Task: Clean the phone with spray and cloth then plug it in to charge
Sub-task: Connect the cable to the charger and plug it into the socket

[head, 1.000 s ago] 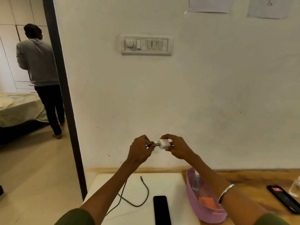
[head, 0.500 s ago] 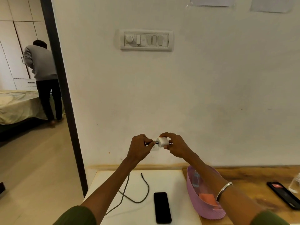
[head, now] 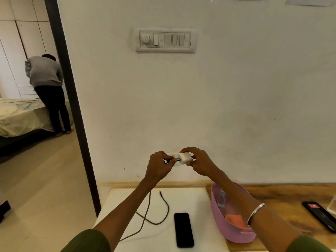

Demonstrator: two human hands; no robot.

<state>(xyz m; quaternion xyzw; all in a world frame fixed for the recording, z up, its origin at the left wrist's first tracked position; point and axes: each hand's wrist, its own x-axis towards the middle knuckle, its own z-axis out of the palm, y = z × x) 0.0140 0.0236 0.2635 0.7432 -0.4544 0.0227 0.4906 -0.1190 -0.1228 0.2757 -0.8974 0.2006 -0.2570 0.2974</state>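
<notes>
White table [head: 127, 206] against white wall [head: 236, 106]; phone [head: 183, 229] flat on table, long axis toward wall. Above table: left hand [head: 160, 166] pinching cable plug [head: 174, 160], right hand [head: 199, 160] gripping adapter [head: 184, 158].

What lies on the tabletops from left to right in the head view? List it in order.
Charging cable → black phone on the white table → purple basket → second phone on the wooden table → clear glass at the right edge.
</notes>
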